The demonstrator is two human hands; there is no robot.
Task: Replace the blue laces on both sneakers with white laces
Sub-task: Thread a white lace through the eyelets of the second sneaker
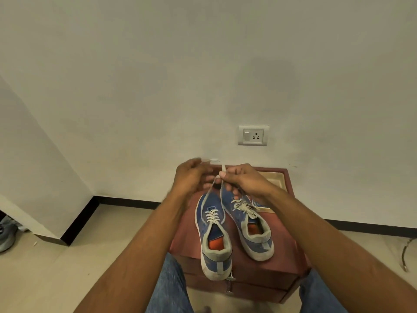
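Observation:
Two blue sneakers with grey collars and orange insoles stand on a reddish-brown cabinet [291, 256]. The left sneaker [213, 236] and the right sneaker [250, 227] both carry white laces through their eyelets. Above their toes, my right hand [243, 180] pinches a white lace [212, 188] that runs down to the left sneaker. My left hand [191, 177], blurred, holds the same lace's other end, which sticks up near the wall. No blue lace is clearly visible.
A beige tray [274, 177] lies at the cabinet's back right. A wall socket [253, 135] is above. A small key [230, 285] hangs from the drawer front. A grey shoe [6, 236] lies on the floor at far left. My denim-clad knees flank the cabinet.

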